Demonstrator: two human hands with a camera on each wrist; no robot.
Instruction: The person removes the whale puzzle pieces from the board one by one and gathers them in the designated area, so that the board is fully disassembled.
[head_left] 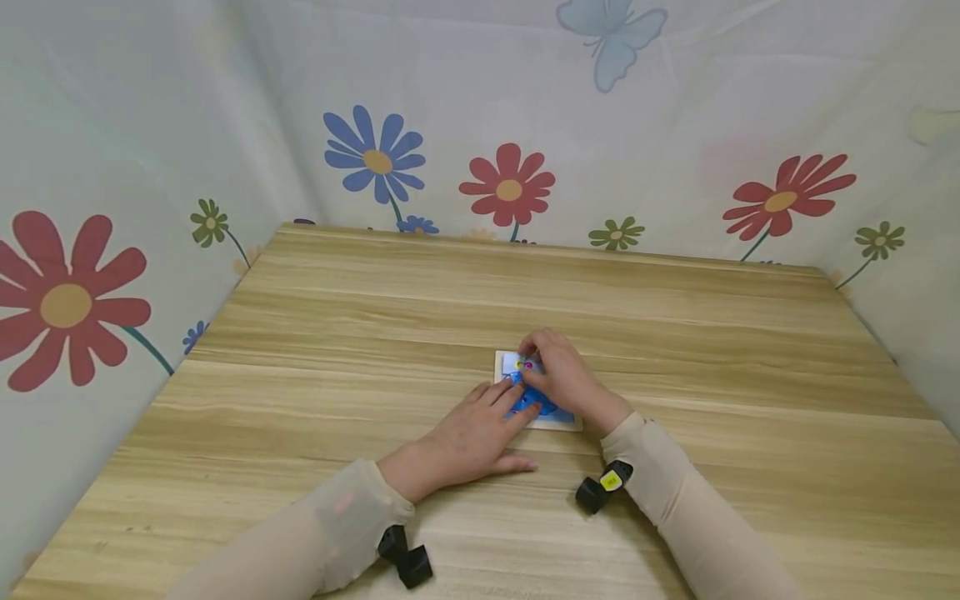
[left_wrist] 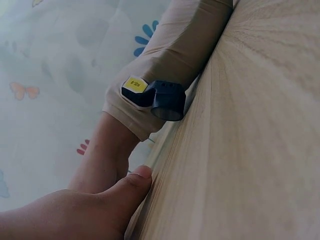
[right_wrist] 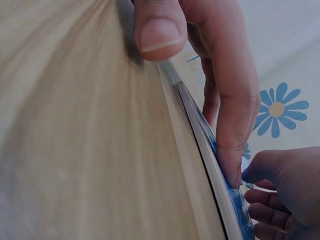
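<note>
A small wooden picture puzzle point(head_left: 566, 422) with a pale rim and a blue picture lies flat on the table. My left hand point(head_left: 477, 433) rests over its near left part, fingers spread; in the right wrist view its index finger point(right_wrist: 235, 115) presses the picture, while its thumb stays off the board. At the puzzle's far side my right hand point(head_left: 567, 375) bends thumb and fingers around a small puzzle piece point(head_left: 522, 365) with yellow and pink spots, mostly hidden. The right wrist view shows this right hand point(right_wrist: 295, 190) low at the board's edge, fingers curled opposite the thumb.
The wood-grain table point(head_left: 360, 317) extends on all sides of the puzzle. Behind it hangs a white curtain point(head_left: 637, 125) printed with flowers and a butterfly. Each sleeved wrist carries a black camera, one at the left point(head_left: 405, 557) and one at the right point(head_left: 600, 487).
</note>
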